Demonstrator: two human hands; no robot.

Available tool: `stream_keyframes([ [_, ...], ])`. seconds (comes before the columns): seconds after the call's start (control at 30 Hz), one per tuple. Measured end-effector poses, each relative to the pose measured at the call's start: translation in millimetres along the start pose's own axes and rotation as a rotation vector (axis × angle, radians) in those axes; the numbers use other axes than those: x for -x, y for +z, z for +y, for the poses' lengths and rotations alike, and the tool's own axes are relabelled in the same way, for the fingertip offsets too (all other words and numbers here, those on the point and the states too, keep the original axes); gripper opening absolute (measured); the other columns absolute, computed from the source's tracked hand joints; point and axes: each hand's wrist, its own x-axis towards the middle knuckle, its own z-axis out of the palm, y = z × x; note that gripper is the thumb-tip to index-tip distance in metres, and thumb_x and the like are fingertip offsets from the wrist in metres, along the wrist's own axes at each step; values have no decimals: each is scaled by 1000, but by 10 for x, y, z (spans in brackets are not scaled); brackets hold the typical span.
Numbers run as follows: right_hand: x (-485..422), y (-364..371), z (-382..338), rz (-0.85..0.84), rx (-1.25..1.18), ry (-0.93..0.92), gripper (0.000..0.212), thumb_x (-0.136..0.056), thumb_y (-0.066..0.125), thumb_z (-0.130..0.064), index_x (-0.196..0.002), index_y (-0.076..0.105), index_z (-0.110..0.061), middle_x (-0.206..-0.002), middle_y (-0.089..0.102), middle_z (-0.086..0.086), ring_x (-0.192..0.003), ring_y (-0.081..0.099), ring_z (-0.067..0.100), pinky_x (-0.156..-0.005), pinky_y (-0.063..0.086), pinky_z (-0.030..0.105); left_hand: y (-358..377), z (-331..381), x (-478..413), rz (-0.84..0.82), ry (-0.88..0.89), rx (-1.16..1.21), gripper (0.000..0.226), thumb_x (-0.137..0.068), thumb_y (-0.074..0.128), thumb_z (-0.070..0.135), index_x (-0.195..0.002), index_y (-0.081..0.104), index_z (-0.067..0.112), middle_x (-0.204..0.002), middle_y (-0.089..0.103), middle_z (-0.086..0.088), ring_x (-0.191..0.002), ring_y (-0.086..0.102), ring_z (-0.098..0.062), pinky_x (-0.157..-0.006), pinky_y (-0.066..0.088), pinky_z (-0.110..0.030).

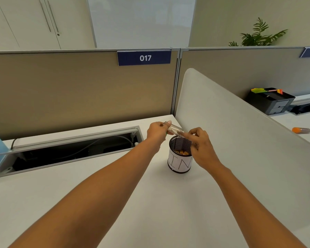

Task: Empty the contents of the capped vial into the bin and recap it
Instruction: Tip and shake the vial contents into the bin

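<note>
Holding the vial (pixel 175 131) just above centre of the frame, we have it lying almost level over the far rim of the bin (pixel 179 156), a black mesh cup wrapped in a hand-lettered white paper band that stands on the white desk (pixel 150 203). Our left hand (pixel 157 131) is closed around the vial's left end, thumb and fingers pinched on it, while our right hand (pixel 199 145) has its fingertips gathered at the right end, right over the bin's mouth; whether they grip a cap there or the bare rim we cannot tell, since the fingers hide it. Orange pieces (pixel 182 152) lie inside the bin, and the tube looks clear and empty, so we judge the tipping done and the recapping in hand. The vial seems light, stiff and smooth, probably thin plastic or glass: easy to lift, yet apt to slip or roll between dry fingers, and perhaps breakable if squeezed hard. We would keep the left grip round the body near its middle, firm but not crushing, and let the right fingertips work only the cap, turning it square to the mouth.
</note>
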Motion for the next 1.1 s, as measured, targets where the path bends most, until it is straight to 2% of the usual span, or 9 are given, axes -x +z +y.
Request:
stream_keyframes([
  [0.2,-55,46,-16,-60,167,2,52,-79,38,15,-123,53,-8,-120,44,20,-104,39,32,-66,41,34,47,23,26,-57,44,-36,38,-92,48,36,-106,61,3,-90,56,-9,-60,42,-13,-53,34,-24],
  [0.37,-62,54,-31,-71,226,20,43,-80,40,15,-118,53,0,-122,43,21,-101,41,33,-69,50,42,72,29,43,-67,53,-41,37,-92,48,34,-108,60,3,-92,54,-9,-66,44,-15,-64,37,-28],
  [0.43,-64,40,-28,-72,245,10,44,-80,39,15,-118,54,-1,-122,44,20,-101,41,32,-67,49,40,63,43,26,-69,62,-48,35,-91,49,35,-103,61,4,-90,54,-10,-66,44,-17,-59,36,-26],
  [0.53,-54,8,-6,-83,250,-18,51,-80,39,14,-122,54,-10,-120,45,18,-100,40,31,-69,48,40,44,64,-11,-44,67,-46,35,-90,51,35,-103,62,4,-92,56,-11,-80,46,-23,-70,38,-30],
  [0.67,4,-32,43,-108,268,-55,61,-83,38,13,-128,48,-27,-116,48,15,-100,40,29,-73,49,43,32,50,-53,13,73,-45,33,-89,54,34,-106,60,6,-109,63,-15,-89,50,-26,-79,44,-35],
  [0.73,41,-56,72,-83,266,-54,56,-84,39,12,-123,54,-25,-114,51,15,-100,41,30,-73,49,41,26,43,-70,48,77,-26,29,-89,54,31,-107,58,8,-113,64,-15,-93,52,-25,-83,46,-37],
  [0.87,73,-75,132,-56,253,-38,40,-85,46,6,-108,67,-19,-109,56,14,-98,44,30,-72,45,34,5,47,-76,59,107,-26,26,-89,55,29,-107,57,10,-111,66,-15,-91,51,-23,-74,42,-33],
  [1.0,61,-67,108,-2,174,25,20,-87,56,-14,-103,69,-15,-97,63,9,-94,48,25,-68,37,27,34,31,-36,25,121,-37,24,-88,57,27,-105,58,10,-106,68,-18,-86,52,-24,-72,41,-32],
  [1.1,34,-72,54,69,88,125,14,-81,65,-23,-88,70,-12,-84,65,8,-83,56,23,-65,38,27,28,16,-22,24,114,-41,25,-87,59,28,-105,59,11,-107,68,-18,-82,48,-21,-73,41,-33],
])
